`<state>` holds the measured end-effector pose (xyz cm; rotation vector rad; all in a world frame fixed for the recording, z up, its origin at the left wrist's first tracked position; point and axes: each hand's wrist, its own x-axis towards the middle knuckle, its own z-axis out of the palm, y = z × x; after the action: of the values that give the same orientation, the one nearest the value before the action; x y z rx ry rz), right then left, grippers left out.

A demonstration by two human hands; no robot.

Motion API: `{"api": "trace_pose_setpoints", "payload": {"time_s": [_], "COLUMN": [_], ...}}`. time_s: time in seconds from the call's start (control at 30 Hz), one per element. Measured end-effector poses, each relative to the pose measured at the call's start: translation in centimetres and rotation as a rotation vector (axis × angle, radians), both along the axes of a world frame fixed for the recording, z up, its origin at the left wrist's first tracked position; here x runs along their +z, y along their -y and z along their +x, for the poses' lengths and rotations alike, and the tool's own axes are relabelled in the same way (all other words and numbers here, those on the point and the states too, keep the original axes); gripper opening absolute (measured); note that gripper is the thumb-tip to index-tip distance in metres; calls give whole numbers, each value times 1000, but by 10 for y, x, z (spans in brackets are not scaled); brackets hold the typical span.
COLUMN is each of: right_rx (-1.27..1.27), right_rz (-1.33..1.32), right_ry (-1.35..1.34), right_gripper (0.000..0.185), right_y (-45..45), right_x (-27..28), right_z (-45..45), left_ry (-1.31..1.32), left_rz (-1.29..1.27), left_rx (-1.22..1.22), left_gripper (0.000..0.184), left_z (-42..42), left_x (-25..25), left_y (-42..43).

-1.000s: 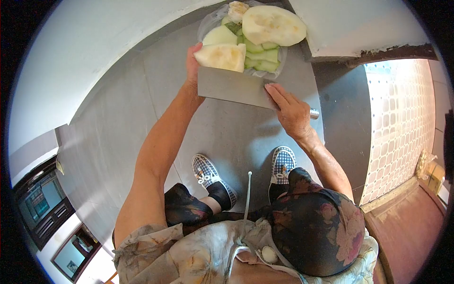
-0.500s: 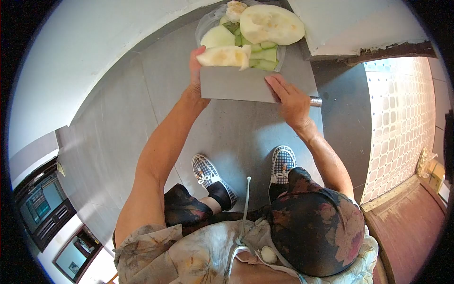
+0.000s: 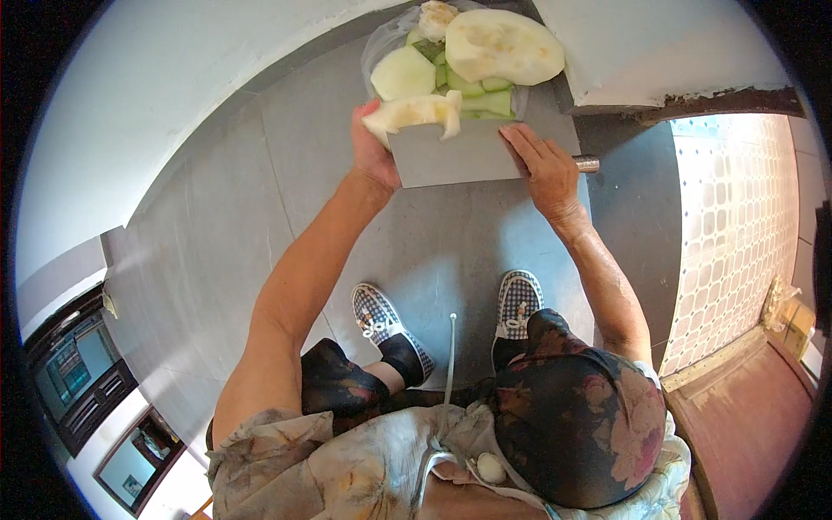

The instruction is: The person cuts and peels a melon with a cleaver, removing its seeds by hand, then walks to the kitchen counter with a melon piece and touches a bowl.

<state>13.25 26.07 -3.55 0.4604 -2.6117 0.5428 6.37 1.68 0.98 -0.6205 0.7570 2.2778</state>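
My right hand (image 3: 549, 172) is closed round a wide-bladed cleaver (image 3: 459, 156); its fingers lie along the blade's corner and the metal handle end sticks out beyond them. My left hand (image 3: 374, 156) grips a pale gourd piece (image 3: 407, 113) from the left side. The blade's upper edge touches or overlaps the near side of that piece, whose lower part it hides. Just beyond lies a clear plastic bag (image 3: 373, 54) holding green peels (image 3: 492, 102), a pale green chunk (image 3: 404, 74) and a large cut gourd half (image 3: 504, 48). A ragged pale lump (image 3: 436, 19) sits at the back.
Grey floor tiles (image 3: 208, 251) lie beneath, with my checked shoes (image 3: 381, 314) planted apart. A floral-covered knee (image 3: 579, 416) is at the right. White walls (image 3: 676, 52) border the far side, and a wooden panel (image 3: 745, 425) stands at the right.
The cleaver has shifted right and its tilt has changed, its handle end now higher. Both hands moved slightly right. The gourd piece now shows a curved hollow above the blade.
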Motion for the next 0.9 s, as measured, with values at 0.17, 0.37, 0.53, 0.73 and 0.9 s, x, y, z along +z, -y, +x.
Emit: {"api": "trace_pose_setpoints", "payload": {"time_s": [0.17,0.37,0.53,0.73,0.9], "right_rx": [17,-66,-13,-30,-128], "right_rz": [-42,-58,-96,-223,-124], "right_ry": [30,48,145,406,819], "right_gripper": [35,33,31,27,28], "right_y": [0,-17,-15,1,8], "right_x": [3,-10,-9,-10,-5], "right_z": [1,-4,-3,2,-6], "left_ry": [27,-20,-52,4,10], "left_rz": [55,422,329,286,382], "left_rx": [25,-61,-37,13,-18], "left_gripper": [76,75,75,75,75], "left_z": [4,9,3,-1,-4], "left_x": [-15,-10,-16,-27,-28], "left_y": [5,2,5,13,11]}}
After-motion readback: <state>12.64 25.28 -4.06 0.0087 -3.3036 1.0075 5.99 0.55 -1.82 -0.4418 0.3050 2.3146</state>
